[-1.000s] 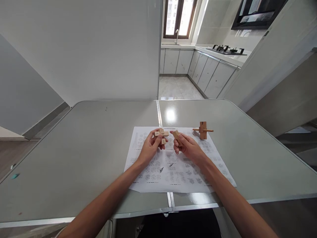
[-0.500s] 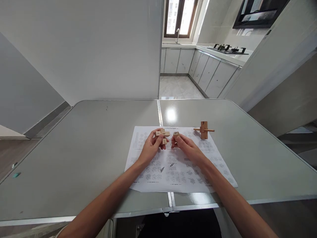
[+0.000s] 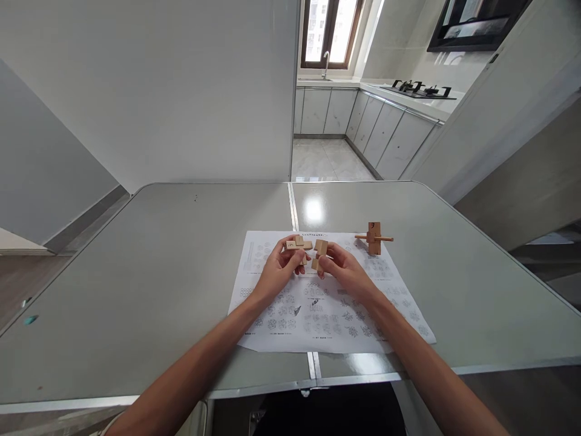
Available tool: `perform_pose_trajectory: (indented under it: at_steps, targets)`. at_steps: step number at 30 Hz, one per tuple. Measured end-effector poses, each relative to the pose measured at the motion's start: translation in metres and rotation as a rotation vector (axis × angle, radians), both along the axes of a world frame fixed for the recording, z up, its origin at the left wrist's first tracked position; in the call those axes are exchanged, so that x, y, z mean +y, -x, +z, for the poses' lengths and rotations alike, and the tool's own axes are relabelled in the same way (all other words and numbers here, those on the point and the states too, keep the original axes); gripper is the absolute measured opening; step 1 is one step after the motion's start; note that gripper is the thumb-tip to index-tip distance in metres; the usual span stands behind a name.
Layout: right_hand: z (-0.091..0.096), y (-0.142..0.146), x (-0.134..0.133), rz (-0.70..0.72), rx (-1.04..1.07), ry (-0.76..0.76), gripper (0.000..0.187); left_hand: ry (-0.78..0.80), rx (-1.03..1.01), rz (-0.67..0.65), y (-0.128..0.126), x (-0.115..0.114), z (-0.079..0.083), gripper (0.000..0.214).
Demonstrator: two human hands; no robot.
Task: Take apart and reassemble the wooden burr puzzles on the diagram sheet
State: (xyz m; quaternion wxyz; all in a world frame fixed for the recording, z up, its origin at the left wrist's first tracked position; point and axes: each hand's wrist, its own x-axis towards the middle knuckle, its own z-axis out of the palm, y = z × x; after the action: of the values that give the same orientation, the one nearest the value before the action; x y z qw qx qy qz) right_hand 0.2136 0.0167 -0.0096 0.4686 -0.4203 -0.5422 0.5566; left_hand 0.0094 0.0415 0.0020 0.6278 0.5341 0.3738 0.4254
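My left hand point(image 3: 282, 261) is closed around a cluster of light wooden puzzle pieces point(image 3: 298, 244), with one bar pointing to the right. My right hand point(image 3: 338, 261) grips a notched wooden puzzle piece point(image 3: 321, 247) between thumb and fingers, its notch facing the left cluster. A small gap separates the two. Both hands are above a printed instruction sheet point(image 3: 295, 336) with rows of small diagrams. Fingers hide part of each wooden piece.
A cross-shaped wooden puzzle point(image 3: 374, 239) with a thin rod through it stands at the sheet's upper right edge. The grey-green table point(image 3: 149, 290) has a metal seam point(image 3: 293, 206) down its middle. A small teal scrap point(image 3: 31, 320) lies at the far left.
My right hand has turned its wooden piece so the notched side shows, and its thumb has shifted lower. The cluster in my left hand has tilted slightly.
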Motion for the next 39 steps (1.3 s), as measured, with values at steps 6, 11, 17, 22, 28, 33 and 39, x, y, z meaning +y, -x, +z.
perform_pose_trajectory:
  at_steps: [6,11,17,22,28,33,39]
  targets:
    - [-0.0038,0.0014,0.0029,-0.111,0.042,-0.039,0.047,0.02,-0.035,-0.034,-0.0002,-0.0013,-0.0014,0.075]
    - [-0.0021,0.0043,0.0029,-0.228,-0.018,-0.094,0.042,0.008,0.011,0.04,-0.0016,-0.0024,0.0006,0.074]
    - [-0.0026,0.0043,0.0021,-0.276,-0.14,-0.185,0.036,-0.072,0.09,0.054,-0.001,-0.0033,0.0013,0.071]
    - [-0.0083,0.0032,0.0013,-0.233,-0.163,-0.207,0.032,-0.139,0.174,0.054,-0.0018,-0.0044,0.0001,0.071]
    - [-0.0052,0.0043,-0.0014,-0.2,-0.212,-0.262,0.025,-0.188,0.214,0.06,-0.0026,-0.0055,-0.0032,0.07]
    - [-0.0007,0.0027,-0.0012,-0.199,-0.237,-0.338,0.023,-0.205,0.229,0.052,-0.003,-0.0055,-0.0055,0.068]
    - [-0.0015,0.0006,-0.0007,-0.173,-0.241,-0.348,0.026,-0.192,0.251,0.005,-0.0028,-0.0064,-0.0009,0.064]
